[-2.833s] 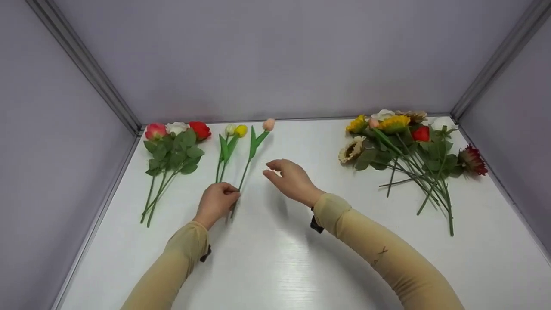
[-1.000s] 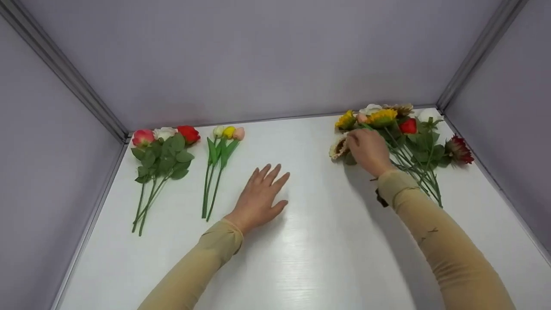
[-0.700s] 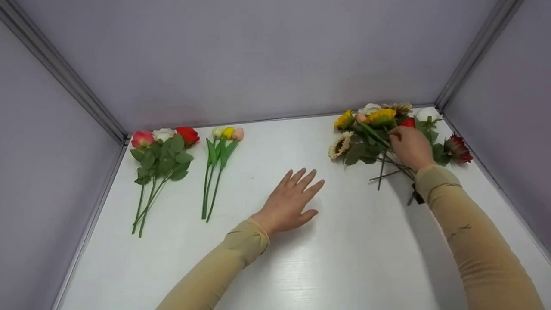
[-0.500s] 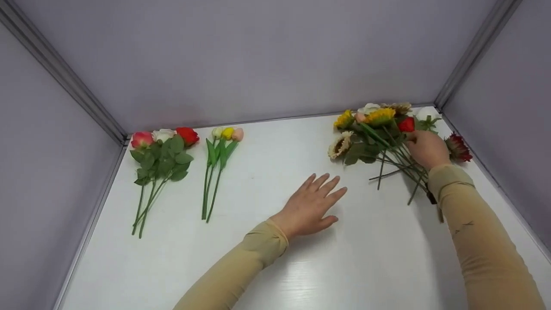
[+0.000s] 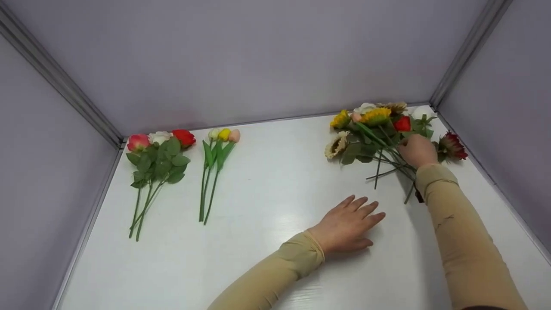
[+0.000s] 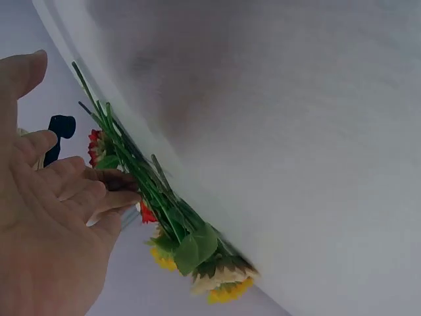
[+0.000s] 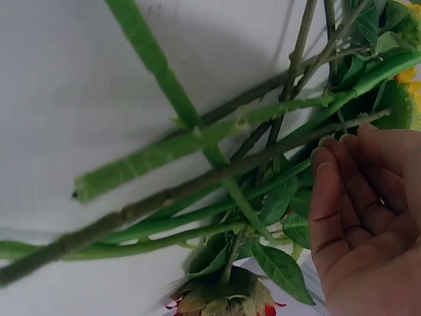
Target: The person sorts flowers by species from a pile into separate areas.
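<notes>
My right hand [image 5: 417, 150] is at the mixed flower pile at the back right. Its fingers [image 7: 325, 191] are bent, tips right at the green stems [image 7: 204, 210]; I cannot tell whether they pinch one. In the pile lie yellow sunflowers [image 5: 375, 116], a cream sunflower [image 5: 337, 145], a red rose [image 5: 402, 124], white blooms [image 5: 422, 113] and a dark red, spiky-petalled flower [image 5: 453, 146]. With fingers spread, my left hand [image 5: 348, 224] is palm down over the table in front of the pile, holding nothing. The left wrist view shows its palm [image 6: 52, 243] beside the stems.
Pink, white and red roses [image 5: 184, 138] lie together at the back left. Beside them is a row of three tulips [image 5: 224, 134], white, yellow and pink. Grey panels [image 5: 275, 56] wall in the white table [image 5: 267, 193] at the back and both sides.
The pink-headed tulip now lies with the other two. My right hand has crossed to the right-hand pile. My left hand has left the tulips and slid right, its fingers spread.
</notes>
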`<state>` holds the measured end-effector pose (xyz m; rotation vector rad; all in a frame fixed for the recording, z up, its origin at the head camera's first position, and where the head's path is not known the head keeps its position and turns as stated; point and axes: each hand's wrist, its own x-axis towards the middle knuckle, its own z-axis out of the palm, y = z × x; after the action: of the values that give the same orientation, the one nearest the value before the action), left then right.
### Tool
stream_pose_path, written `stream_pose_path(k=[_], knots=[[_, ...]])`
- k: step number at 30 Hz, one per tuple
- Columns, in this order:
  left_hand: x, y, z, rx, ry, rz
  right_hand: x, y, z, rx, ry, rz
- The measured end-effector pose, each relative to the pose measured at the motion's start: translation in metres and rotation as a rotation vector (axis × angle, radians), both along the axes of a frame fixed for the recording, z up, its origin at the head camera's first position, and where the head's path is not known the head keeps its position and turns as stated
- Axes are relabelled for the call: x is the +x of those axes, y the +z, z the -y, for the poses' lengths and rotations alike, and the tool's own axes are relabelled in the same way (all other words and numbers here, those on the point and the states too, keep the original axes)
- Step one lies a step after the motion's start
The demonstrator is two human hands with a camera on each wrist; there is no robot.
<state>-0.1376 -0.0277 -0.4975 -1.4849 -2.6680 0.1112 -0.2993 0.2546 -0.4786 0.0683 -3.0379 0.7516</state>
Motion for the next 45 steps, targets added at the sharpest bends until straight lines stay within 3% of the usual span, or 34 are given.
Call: stream_pose_path(k=[7, 14, 19, 25, 29, 35, 38, 45], knots=[[0.001, -0.009, 0.000, 0.006, 0.033, 0.056, -0.003, -0.005, 0.008, 0.005, -0.008, -0.012], [-0.002, -0.009, 0.005, 0.012, 0.052, 0.104, -0.004, -0.004, 0.007, 0.008, -0.014, -0.047], [-0.007, -0.007, 0.010, 0.032, 0.080, 0.137, -0.002, 0.015, 0.007, -0.052, 0.001, -0.014], [-0.018, -0.003, 0.023, 0.107, 0.154, 0.218, 0.003, 0.040, 0.024, -0.212, 0.007, 0.062], [-0.024, 0.000, 0.040, 0.272, 0.250, 0.357, 0.009, 0.049, 0.048, -0.388, 0.030, 0.090], [-0.026, 0.001, 0.076, 0.692, 0.470, 0.734, 0.020, 0.053, 0.101, -0.704, 0.035, 0.187], [-0.026, 0.001, 0.092, 0.876, 0.563, 0.880, 0.027, 0.048, 0.130, -0.846, 0.063, 0.200], [-0.025, 0.003, 0.113, 1.226, 0.653, 1.156, 0.041, 0.038, 0.184, -1.068, 0.155, 0.200]])
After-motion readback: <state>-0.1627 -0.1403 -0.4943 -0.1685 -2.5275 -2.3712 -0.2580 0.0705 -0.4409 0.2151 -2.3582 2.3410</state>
